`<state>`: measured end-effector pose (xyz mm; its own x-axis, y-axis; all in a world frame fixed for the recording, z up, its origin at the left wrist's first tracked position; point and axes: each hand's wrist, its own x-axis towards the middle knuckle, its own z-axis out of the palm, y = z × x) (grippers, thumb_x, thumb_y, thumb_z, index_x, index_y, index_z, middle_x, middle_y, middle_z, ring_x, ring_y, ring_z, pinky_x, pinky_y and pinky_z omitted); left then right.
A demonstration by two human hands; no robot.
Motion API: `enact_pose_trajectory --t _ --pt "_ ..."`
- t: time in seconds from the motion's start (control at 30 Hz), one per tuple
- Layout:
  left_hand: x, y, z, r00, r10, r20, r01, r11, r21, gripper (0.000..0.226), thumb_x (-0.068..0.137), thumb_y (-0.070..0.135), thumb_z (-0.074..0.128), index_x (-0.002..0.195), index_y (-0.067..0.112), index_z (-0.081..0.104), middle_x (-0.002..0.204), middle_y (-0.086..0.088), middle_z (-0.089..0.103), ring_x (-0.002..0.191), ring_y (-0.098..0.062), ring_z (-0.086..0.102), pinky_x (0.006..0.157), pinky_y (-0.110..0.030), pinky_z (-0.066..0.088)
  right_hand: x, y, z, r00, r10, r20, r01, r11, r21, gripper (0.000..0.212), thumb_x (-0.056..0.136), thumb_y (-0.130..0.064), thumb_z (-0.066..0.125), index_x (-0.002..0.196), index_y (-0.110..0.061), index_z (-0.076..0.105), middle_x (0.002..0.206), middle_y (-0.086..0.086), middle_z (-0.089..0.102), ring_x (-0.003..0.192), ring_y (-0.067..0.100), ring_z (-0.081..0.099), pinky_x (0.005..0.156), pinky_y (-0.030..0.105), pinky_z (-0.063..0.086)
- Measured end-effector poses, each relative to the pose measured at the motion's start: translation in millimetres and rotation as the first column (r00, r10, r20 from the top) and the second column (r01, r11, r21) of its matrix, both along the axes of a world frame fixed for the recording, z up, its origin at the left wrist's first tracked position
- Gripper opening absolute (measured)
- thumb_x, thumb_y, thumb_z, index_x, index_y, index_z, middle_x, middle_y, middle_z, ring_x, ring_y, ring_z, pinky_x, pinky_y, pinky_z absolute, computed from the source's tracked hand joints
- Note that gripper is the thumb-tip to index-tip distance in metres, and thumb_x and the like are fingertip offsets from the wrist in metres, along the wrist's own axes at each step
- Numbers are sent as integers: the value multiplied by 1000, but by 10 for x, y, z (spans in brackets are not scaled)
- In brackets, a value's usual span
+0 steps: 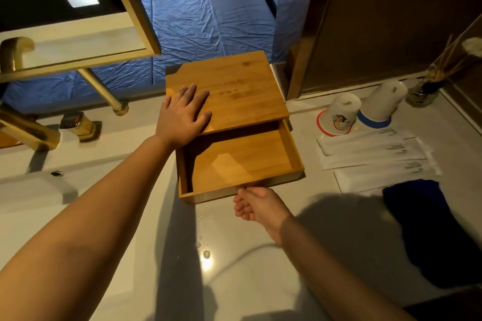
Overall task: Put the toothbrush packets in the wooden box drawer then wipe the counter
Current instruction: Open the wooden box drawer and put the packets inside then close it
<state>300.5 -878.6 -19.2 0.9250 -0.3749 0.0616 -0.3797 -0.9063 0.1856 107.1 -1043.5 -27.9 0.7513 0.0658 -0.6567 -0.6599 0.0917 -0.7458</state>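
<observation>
Currently left hand [184, 112] lies flat, fingers spread, on the wooden box [234, 91] lid, gripping nothing. Right hand [257, 203] is curled at the drawer [234, 161] front edge, fingers pinched on a small pull; drawer is slid out, interior bare. Toothbrush packets [375, 154] lie on the counter [260, 268] at 3 o'clock of the box, two upturned cups [339, 117] behind them, dark blue cloth [430, 229] at 5 o'clock.

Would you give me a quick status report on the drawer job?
Left hand flat on box top; right hand at drawer front. Drawer open, empty. Packets still on counter. Nothing blocking.
</observation>
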Motion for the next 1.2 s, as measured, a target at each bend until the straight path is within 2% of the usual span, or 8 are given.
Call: enact_pose_trajectory --t 0.37,0.63,0.73,0.83,0.9,1.0,1.1,1.2 --pt "4 -1 0 1000 -5 -1 5 1000 -4 62 88 56 26 146 33 25 159 -4 18 147 -22 12 115 -47 9 -110 43 -45 1000 -9 24 12 993 -116 30 94 -25 48 69 -15 62 68 2 64 65 12 62 62 18 49" --pt "3 2 -5 1000 -6 0 6 1000 -11 62 88 56 26 146 33 25 159 -5 18 147 -22 11 115 -47 9 -207 31 -34 997 28 -67 -33 998 -61 32 96 -19 45 68 -11 57 67 4 60 60 11 59 58 16 49" --pt "2 1 -7 1000 -5 4 5 1000 -2 63 88 56 26 146 33 25 159 -5 19 147 -23 12 115 -47 9 -273 32 -73 999 -6 -42 4 998 -55 30 96 -17 45 69 -12 58 68 4 61 60 11 60 56 15 48" --pt "0 -1 -12 1000 -5 4 5 1000 -1 62 88 56 26 146 34 25 159 -4 19 147 -22 12 116 -47 10 -293 27 -16 1000 0 -24 -1 999 -39 24 94 -18 50 73 -13 61 70 3 62 63 11 61 59 16 49" --pt "2 -5 -12 1000 -4 6 4 1000 0 62 88 56 26 146 34 25 159 -4 19 147 -22 12 116 -47 9 -283 -53 -9 997 80 -20 -81 993 -85 17 91 -24 55 76 -18 62 74 0 65 68 10 63 67 20 53" --pt "3 -6 -15 1000 -2 2 2 1000 9 62 88 56 25 146 34 24 159 -4 18 147 -22 11 116 -47 9 -285 -355 42 954 300 -20 -290 899 -329 12 81 -40 61 74 -30 63 82 -7 69 82 12 66 86 37 54" --pt "6 -8 -16 1000 -6 5 6 1000 17 63 88 56 24 146 34 24 159 -4 18 147 -22 11 116 -47 9 -313 -818 230 905 421 58 -318 761 -566 12 87 -30 58 77 -25 63 83 -2 65 79 10 59 75 24 50" --pt "8 -7 -16 1000 -10 13 10 1000 18 63 88 57 23 147 34 23 159 -4 18 147 -22 12 115 -47 10 -270 -1273 391 902 424 81 -162 506 -847 15 92 -21 51 88 -13 63 88 8 65 83 18 60 72 23 46"
